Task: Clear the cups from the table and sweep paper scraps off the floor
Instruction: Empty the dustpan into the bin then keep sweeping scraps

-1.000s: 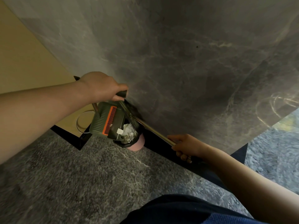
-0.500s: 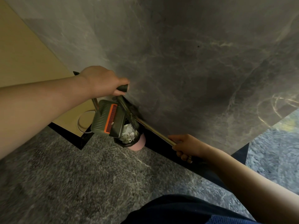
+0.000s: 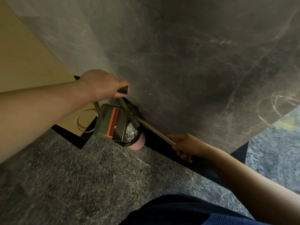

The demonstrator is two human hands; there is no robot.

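Left hand (image 3: pixel 99 84) grips the dustpan (image 3: pixel 112 123) handle over the bin (image 3: pixel 138 142) (paper inside); right hand (image 3: pixel 188 146) grips a metal pole (image 3: pixel 154 131).

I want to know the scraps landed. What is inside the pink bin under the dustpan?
Crumpled white paper scraps lie inside the pink bin, which has a dark liner. The tilted green dustpan covers most of the opening, so the rest is hidden.

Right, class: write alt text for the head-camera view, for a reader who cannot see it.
A person's left hand grips a green dustpan by its handle, tipped over a pink bin holding paper scraps. Their right hand holds a broom handle beside a grey marble wall.
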